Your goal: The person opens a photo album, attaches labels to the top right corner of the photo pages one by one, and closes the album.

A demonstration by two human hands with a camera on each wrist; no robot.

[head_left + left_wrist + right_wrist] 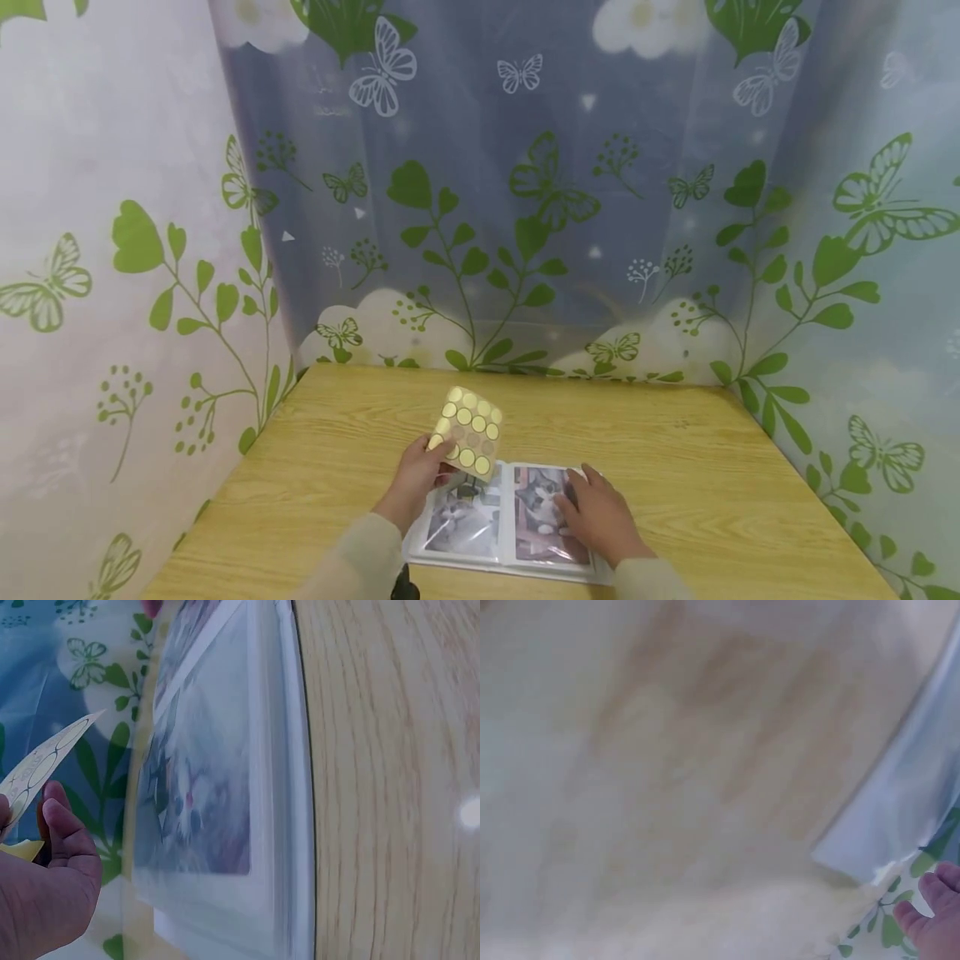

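Observation:
My left hand [415, 483] pinches a sheet of round gold stickers [472, 423] by its lower left edge, thumb on top. One row of the sheet has bare circles. Below it lies an open photo album [507, 521] with clear sleeves and a cat photo on each page. The sheet overlaps the top of the left page in the head view. On the right page's outer part rests my right hand [603, 518], fingers spread over the cat photo [536, 500]. In the left wrist view, a small yellow piece [24, 849] shows beside the left palm.
The album lies near the front of a wood-grain table [712, 483]. Patterned curtains [480, 208] with leaves and butterflies enclose the table at the back and both sides. A small black object [405, 583] shows at the front edge beside the left sleeve [360, 554].

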